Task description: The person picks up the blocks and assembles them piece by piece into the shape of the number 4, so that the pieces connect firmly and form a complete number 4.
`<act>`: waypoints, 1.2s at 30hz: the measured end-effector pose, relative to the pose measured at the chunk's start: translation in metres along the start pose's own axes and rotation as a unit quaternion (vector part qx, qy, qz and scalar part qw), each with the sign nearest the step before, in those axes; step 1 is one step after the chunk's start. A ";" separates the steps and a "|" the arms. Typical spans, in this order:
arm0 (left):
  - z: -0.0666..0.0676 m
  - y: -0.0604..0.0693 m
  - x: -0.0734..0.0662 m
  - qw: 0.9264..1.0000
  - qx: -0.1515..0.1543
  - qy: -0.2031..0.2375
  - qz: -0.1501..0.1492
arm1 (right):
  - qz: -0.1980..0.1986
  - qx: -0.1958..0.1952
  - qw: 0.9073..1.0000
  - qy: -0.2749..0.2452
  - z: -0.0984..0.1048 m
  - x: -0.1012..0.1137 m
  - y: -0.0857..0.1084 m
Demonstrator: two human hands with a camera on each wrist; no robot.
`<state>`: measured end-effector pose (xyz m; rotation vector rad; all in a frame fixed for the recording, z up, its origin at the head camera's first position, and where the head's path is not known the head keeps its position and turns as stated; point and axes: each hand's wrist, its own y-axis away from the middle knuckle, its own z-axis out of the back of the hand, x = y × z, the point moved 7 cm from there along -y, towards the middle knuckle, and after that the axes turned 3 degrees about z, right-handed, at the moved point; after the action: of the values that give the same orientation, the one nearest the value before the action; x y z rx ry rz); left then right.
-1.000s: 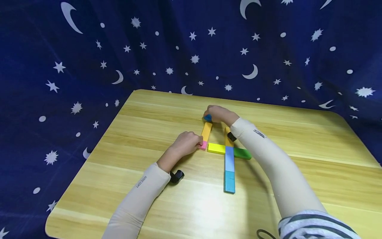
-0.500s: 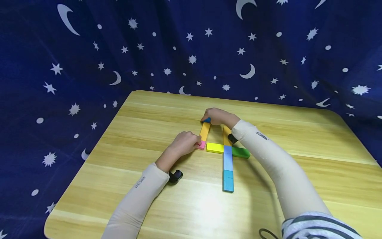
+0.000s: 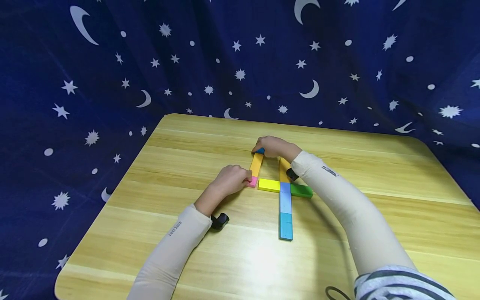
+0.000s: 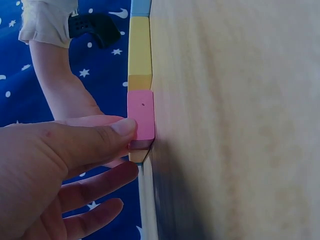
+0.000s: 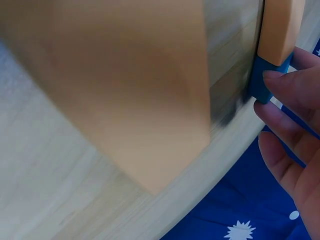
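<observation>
My left hand [image 3: 230, 180] pinches a pink block [image 4: 142, 112], thumb on its side, at the near end of a flat orange block [image 3: 256, 165]. At that orange block's far end, my right hand [image 3: 275, 146] holds a dark blue block [image 5: 261, 79] between thumb and fingers. In the right wrist view, the blue block touches the orange block's end. Pink, orange and blue form one slanting row on the wooden table [image 3: 195, 158]. My right hand partly covers the blue block in the head view.
Right of the row lies a cross of blocks: yellow [image 3: 268, 185], green [image 3: 301, 190], light blue [image 3: 285, 202], teal [image 3: 286, 226] and another orange block [image 3: 284, 171], partly behind my right wrist. A dark cable [image 3: 335, 291] lies at the front. A starry blue curtain [image 3: 217, 58] hangs behind.
My right hand has brought the blue block down and slightly left against the orange block's far end, closing the gap. My left hand stays at the pink block. The head view has shifted slightly.
</observation>
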<state>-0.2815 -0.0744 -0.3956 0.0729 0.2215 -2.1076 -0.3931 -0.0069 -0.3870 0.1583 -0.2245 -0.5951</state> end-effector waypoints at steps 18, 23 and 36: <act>0.002 0.001 -0.001 0.999 -0.028 -0.013 -0.014 | -0.024 0.015 1.000 -0.005 -0.004 -0.002 0.001; 0.001 0.001 -0.001 0.999 -0.029 -0.011 -0.014 | -0.027 0.015 0.999 -0.010 -0.003 -0.002 0.002; 0.001 0.001 -0.003 1.000 -0.014 -0.011 -0.009 | -0.005 0.004 1.000 -0.003 -0.002 0.000 0.003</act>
<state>-0.2794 -0.0721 -0.3946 0.0303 0.2384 -2.1212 -0.3908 -0.0046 -0.3881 0.1662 -0.2329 -0.6038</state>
